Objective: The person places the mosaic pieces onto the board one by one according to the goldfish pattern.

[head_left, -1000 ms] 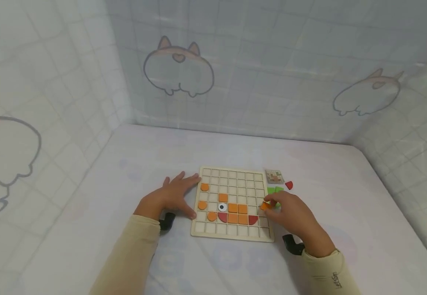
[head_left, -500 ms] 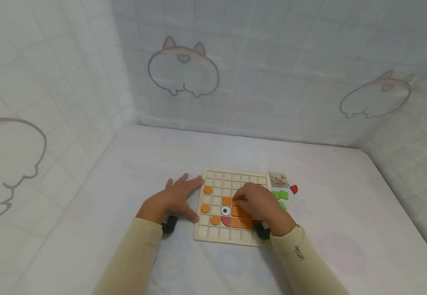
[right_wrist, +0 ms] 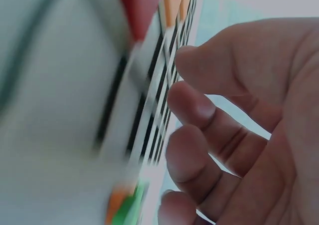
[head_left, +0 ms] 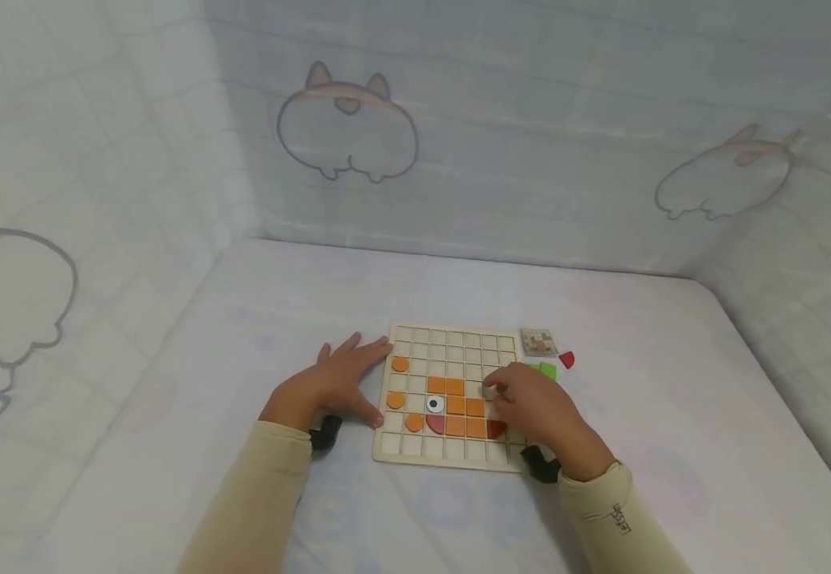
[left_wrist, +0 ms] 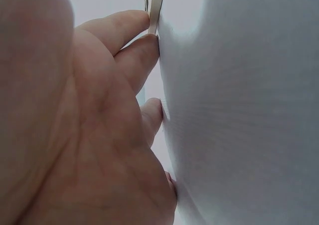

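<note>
A pale wooden grid board [head_left: 440, 461] lies on the cloth with tiles in its cells. Among them are an orange square tile [head_left: 454, 387], several more orange squares, three orange round tiles [head_left: 395, 401] and an eye tile [head_left: 435, 404]. A red quarter-round tile [head_left: 435, 424] sits under the eye. My left hand [head_left: 325, 389], fingers spread, touches the board's left edge. Over the board's right part hovers my right hand [head_left: 541, 405], fingers loosely bent and nothing between them in the right wrist view. It partly hides another red tile [head_left: 496, 430].
Right of the board lie green tiles [head_left: 548, 371], partly covered by the right hand, a loose red quarter-round tile [head_left: 567, 359] and a small pattern card [head_left: 538, 343]. A cloth wall with dog drawings [head_left: 347, 131] rises behind the table.
My right hand carried an orange square from the board's right side to the cell right of the top orange square, let it go and moved back right. The left hand stays put.
</note>
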`<state>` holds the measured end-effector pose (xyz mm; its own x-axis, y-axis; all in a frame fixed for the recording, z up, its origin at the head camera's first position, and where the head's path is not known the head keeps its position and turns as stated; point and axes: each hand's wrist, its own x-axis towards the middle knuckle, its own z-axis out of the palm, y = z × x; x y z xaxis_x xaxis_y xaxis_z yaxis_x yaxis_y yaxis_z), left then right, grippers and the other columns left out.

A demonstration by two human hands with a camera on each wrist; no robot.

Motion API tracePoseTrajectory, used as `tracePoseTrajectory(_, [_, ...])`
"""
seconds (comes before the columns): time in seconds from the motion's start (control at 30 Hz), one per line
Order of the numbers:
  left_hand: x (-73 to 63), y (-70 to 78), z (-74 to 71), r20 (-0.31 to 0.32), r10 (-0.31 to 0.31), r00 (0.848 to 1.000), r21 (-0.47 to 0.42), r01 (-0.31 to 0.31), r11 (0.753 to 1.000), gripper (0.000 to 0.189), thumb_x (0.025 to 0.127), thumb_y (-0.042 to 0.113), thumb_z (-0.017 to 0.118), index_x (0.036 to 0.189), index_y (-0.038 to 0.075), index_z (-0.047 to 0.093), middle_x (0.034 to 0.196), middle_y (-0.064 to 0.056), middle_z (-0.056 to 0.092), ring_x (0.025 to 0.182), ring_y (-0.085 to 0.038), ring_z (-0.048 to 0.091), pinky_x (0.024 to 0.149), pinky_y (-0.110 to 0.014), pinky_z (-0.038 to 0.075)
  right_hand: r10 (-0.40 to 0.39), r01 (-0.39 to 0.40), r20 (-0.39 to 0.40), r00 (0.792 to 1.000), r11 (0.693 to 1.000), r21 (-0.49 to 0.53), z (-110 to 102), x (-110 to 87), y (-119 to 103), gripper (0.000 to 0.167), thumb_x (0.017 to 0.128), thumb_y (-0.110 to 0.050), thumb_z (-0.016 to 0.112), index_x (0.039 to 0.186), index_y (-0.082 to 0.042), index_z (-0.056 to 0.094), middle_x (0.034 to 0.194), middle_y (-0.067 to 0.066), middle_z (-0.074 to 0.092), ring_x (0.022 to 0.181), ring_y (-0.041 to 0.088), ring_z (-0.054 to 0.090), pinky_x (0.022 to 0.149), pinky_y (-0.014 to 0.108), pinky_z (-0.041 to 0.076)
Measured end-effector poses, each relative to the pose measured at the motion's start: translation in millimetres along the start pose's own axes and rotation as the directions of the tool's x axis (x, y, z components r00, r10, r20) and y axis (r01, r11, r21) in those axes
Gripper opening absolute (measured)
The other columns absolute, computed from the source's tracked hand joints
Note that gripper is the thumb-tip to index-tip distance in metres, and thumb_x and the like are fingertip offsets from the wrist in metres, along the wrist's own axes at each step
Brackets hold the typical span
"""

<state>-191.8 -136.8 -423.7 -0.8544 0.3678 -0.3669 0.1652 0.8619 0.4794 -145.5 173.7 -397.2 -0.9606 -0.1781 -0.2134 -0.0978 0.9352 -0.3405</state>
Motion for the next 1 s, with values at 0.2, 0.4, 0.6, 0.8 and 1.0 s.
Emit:
tracePoseTrajectory(0.2, [-2.0, -4.0, -6.5, -0.013, 0.004, 1.000, 0.013, -0.004, 1.000, 0.121, 0.061, 0.046, 0.095, 0.162, 0.029, 0.029, 0.171, 0.003, 0.021, 0.159, -0.034, 0.001, 0.124, -0.066, -0.004, 0.085, -0.083, -0.031, 0.996, 0.996, 0.038, -3, -14.0, 26, 0.030, 0.091, -0.013, 0.066, 0.120, -0.016, 0.074, 0.117, 0.003, 0.069, 0.103, 0.021, 0.060, 0.091, 0.045, 0.055])
tracePoseTrajectory(0.4, [0.6, -3.9, -3.8, -0.006, 0.004, 1.000, -0.005, -0.004, 1.000, 0.123, 0.060, 0.048, 0.095, 0.162, 0.029, 0.029, 0.171, 0.001, 0.021, 0.159, -0.035, 0.000, 0.124, -0.067, -0.005, 0.091, -0.089, -0.056, 0.994, 0.996, 0.025, -1, -19.9, 43, 0.039, 0.091, -0.013, 0.064, 0.129, -0.013, 0.070, 0.128, 0.006, 0.068, 0.113, 0.025, 0.061, 0.097, 0.049, 0.053])
tracePoseTrajectory(0.6, [2.8, 1.6, 0.2, 0.007, 0.003, 1.000, -0.025, -0.002, 1.000, 0.123, 0.059, 0.046, 0.096, 0.162, 0.030, 0.029, 0.171, 0.002, 0.021, 0.160, -0.033, -0.001, 0.124, -0.065, -0.007, 0.182, -0.180, -0.051, 0.982, 0.983, 0.029, -2, -25.3, 57, 0.044, 0.091, -0.014, 0.060, 0.134, -0.016, 0.067, 0.120, 0.005, 0.067, 0.098, 0.023, 0.057, 0.081, 0.038, 0.051])
tracePoseTrajectory(0.8, [3.1, 1.4, 1.0, -0.006, 0.003, 1.000, -0.005, -0.003, 1.000, 0.124, 0.059, 0.047, 0.096, 0.162, 0.030, 0.029, 0.171, 0.001, 0.021, 0.160, -0.033, 0.000, 0.124, -0.066, -0.006, 0.250, -0.248, -0.041, 0.967, 0.967, 0.056, -6, -22.6, 62, 0.045, 0.092, -0.019, 0.063, 0.136, -0.012, 0.064, 0.101, 0.007, 0.065, 0.084, 0.022, 0.055, 0.064, 0.030, 0.044])
tracePoseTrajectory(1.0, [1.7, 2.2, 1.5, -0.004, 0.004, 1.000, -0.011, -0.004, 1.000, 0.124, 0.058, 0.047, 0.096, 0.161, 0.029, 0.030, 0.171, 0.001, 0.021, 0.159, -0.034, 0.001, 0.123, -0.067, -0.005, 0.237, -0.236, -0.028, 0.971, 0.971, 0.046, -6, -23.9, 61, 0.033, 0.091, -0.020, 0.071, 0.123, -0.010, 0.070, 0.099, 0.006, 0.064, 0.088, 0.022, 0.055, 0.073, 0.036, 0.051])
